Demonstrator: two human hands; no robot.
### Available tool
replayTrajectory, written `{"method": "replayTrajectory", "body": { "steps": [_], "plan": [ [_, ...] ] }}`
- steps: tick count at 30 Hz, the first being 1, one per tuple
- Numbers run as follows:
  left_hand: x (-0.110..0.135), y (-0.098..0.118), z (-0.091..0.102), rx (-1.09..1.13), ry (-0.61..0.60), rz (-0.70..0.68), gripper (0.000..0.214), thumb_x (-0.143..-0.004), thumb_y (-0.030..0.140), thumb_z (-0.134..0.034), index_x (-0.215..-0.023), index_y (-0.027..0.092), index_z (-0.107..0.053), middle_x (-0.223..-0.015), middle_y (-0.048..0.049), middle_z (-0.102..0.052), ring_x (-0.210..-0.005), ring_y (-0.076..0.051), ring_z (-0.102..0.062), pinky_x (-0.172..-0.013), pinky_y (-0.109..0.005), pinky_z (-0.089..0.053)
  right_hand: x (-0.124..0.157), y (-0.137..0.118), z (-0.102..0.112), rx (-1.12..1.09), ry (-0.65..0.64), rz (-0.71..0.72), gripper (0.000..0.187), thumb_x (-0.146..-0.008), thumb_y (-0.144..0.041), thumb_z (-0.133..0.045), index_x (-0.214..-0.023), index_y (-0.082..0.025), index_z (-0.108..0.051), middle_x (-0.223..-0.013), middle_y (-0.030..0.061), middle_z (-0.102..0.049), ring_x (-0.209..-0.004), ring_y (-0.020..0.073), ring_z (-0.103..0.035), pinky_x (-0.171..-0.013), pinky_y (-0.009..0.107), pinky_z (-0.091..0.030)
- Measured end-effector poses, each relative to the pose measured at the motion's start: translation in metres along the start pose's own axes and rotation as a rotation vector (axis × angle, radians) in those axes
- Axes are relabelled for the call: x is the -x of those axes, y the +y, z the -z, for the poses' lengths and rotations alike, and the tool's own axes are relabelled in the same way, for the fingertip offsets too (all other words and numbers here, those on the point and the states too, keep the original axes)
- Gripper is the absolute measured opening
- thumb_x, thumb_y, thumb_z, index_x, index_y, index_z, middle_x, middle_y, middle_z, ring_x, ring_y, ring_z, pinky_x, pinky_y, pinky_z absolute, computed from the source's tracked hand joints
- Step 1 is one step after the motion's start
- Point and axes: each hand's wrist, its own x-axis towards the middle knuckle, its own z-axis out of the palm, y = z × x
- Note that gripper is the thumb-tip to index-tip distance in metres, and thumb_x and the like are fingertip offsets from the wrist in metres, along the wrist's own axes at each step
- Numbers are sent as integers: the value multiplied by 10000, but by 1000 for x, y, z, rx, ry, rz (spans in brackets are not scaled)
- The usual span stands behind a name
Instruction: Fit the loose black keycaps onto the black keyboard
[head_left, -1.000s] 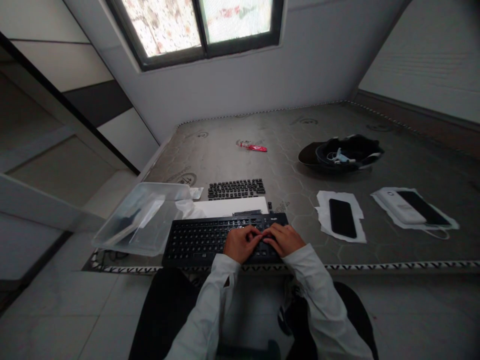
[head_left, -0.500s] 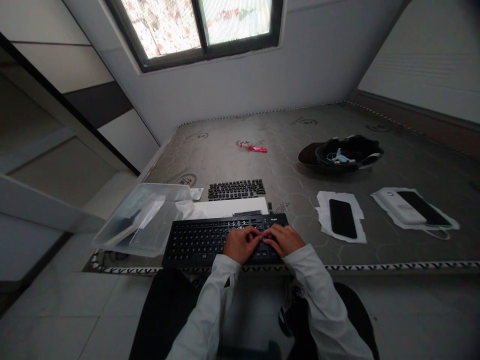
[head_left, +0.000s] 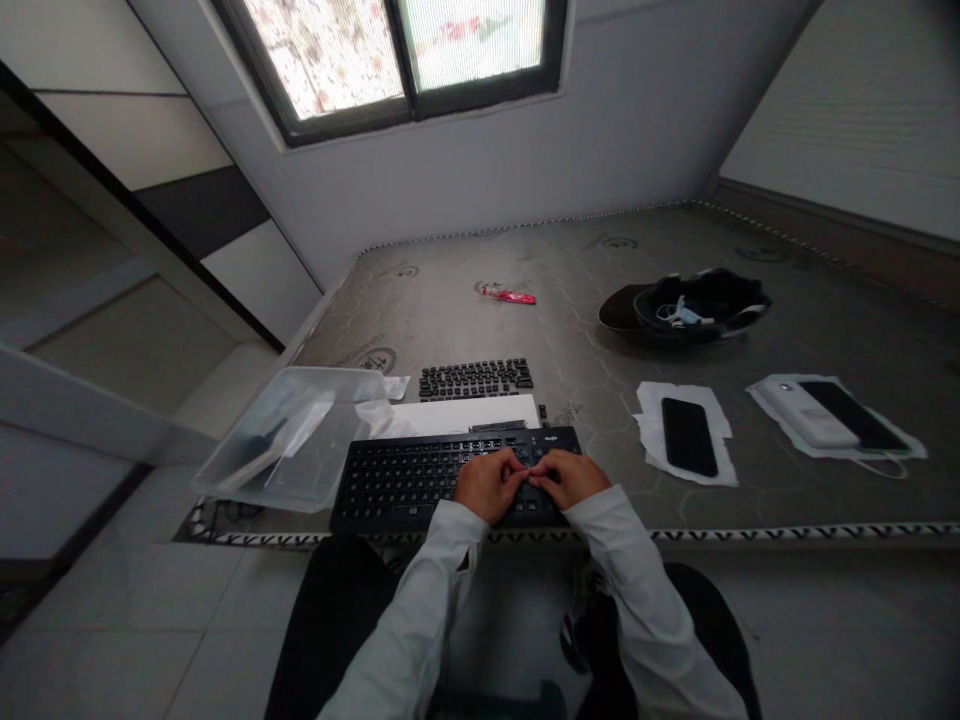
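A black keyboard lies along the near edge of the mattress, its left part showing bare key sockets. Over its right part, my left hand and my right hand meet at the fingertips. Both are closed in a pinch; whatever sits between the fingers is too small to make out. Behind the keyboard is a white sheet or box with a dark strip on it. Farther back, loose black keycaps are laid out in rows.
A clear plastic bin holding papers stands at the left. To the right are a phone on white paper and a white power bank beside another phone. A dark cap and a red-handled tool lie farther back.
The right hand's fingers have drawn closer together, into a tighter pinch against the left fingertips. The whole view has shifted slightly; the keyboard and keycaps stay in place.
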Motion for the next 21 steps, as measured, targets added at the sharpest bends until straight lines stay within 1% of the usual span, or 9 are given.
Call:
{"method": "replayTrajectory", "body": {
  "steps": [4, 11, 14, 17, 19, 21],
  "plan": [
    [0, 2, 0, -44, -8, 5, 162, -815, 393, -551, -779, 246, -610, -633, 49, -617, -613, -118, -566, -542, -212, -298, 0, -4, 0, 10, -8, -45, 59, -750, -251, -630, -757, -229, -684, -831, 10, -678, -805, 158, -613, -730, 267, -428],
    [4, 4, 1, -105, 15, 6, 135, -819, 388, -546, -780, 265, -586, -669, 54, -633, -653, -137, -586, -542, -226, -278, -1, -9, 2, 43, 2, -85, 61, -732, -239, -645, -749, -232, -704, -814, 16, -686, -794, 164, -624, -722, 262, -439],
    [5, 3, -1, -132, 35, 10, 96, -813, 354, -556, -783, 266, -582, -683, 47, -636, -669, -148, -589, -543, -234, -278, -1, -11, 0, 97, -1, -42, 78, -738, -212, -632, -748, -228, -708, -819, 23, -686, -805, 167, -627, -726, 263, -443],
    [7, 0, -4, -77, 43, -17, 97, -821, 337, -547, -790, 250, -577, -679, 36, -624, -651, -140, -579, -564, -231, -310, -1, -10, 0, 119, -1, 29, 97, -759, -222, -614, -749, -231, -710, -815, 25, -687, -778, 166, -631, -707, 268, -449],
    [7, -3, -5, 9, 56, -30, 117, -833, 336, -530, -791, 233, -568, -650, 34, -596, -622, -127, -561, -573, -224, -331, 1, -5, 3, 80, 53, 73, 101, -771, -233, -610, -763, -236, -711, -810, 17, -690, -771, 160, -633, -707, 266, -451],
    [7, -5, -5, 108, 105, -9, 145, -850, 343, -504, -796, 218, -553, -620, 37, -555, -590, -114, -538, -574, -216, -345, 3, -1, 12, 23, 167, 99, 108, -788, -254, -602, -784, -237, -708, -809, 9, -691, -773, 152, -631, -715, 260, -450]
  ]
}}
